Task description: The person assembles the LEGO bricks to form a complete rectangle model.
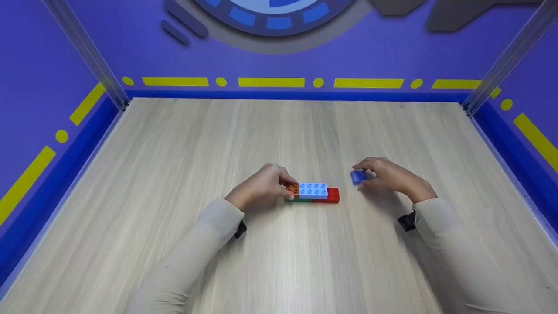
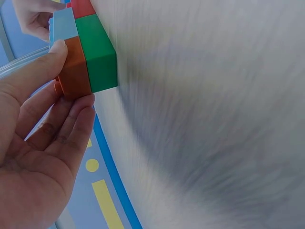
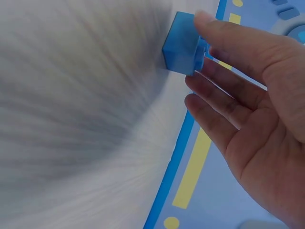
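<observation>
Near the middle of the table lies a two-layer row of toy building bricks. Its lower layer has a green brick beside a red brick. On top sit a light blue brick and an orange brick, side by side. My left hand pinches the orange brick at the row's left end, thumb on one side and fingers on the other. Right of the row, my right hand holds a small blue brick between thumb and fingers. That brick appears to rest on the table, apart from the row.
The pale wood-grain table extends around both hands. Purple-blue panels with yellow markings stand along its back and both sides, with metal posts at the back corners.
</observation>
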`<state>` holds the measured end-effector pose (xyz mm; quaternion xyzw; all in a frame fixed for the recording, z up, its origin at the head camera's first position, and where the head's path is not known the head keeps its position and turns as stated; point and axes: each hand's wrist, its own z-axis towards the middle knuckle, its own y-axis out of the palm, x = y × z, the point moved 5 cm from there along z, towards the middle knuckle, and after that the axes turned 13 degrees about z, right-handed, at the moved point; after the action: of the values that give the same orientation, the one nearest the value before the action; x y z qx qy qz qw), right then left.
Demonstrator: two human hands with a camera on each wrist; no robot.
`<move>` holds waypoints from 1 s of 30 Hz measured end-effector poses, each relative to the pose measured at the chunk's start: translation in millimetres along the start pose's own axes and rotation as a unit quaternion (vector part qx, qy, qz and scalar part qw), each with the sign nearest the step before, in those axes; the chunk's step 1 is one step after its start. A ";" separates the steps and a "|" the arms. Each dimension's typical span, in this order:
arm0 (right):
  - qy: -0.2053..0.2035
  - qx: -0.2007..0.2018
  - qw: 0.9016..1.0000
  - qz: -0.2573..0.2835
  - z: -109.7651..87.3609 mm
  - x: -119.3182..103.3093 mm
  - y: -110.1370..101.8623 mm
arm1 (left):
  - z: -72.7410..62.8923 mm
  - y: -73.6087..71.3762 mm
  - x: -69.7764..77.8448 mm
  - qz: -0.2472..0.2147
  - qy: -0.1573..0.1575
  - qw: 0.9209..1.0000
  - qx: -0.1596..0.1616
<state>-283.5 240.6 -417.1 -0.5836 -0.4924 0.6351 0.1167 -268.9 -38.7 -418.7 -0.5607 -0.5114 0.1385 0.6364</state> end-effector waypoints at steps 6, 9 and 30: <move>-0.012 0.006 1.000 0.003 -1.8 4.8 1.5 | 1.2 1.0 -0.3 -0.001 -0.007 1.000 -0.005; -0.021 0.008 1.000 0.000 -2.6 6.7 2.4 | 1.3 1.2 -0.5 0.000 -0.008 1.000 -0.006; -0.029 0.036 0.999 0.010 -4.9 10.5 5.3 | -0.2 1.5 -2.0 -0.007 -0.018 1.000 -0.002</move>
<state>-280.1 248.0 -426.9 -0.5657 -0.4665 0.6700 0.1165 -269.0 -39.9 -420.9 -0.5558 -0.5272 0.1425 0.6267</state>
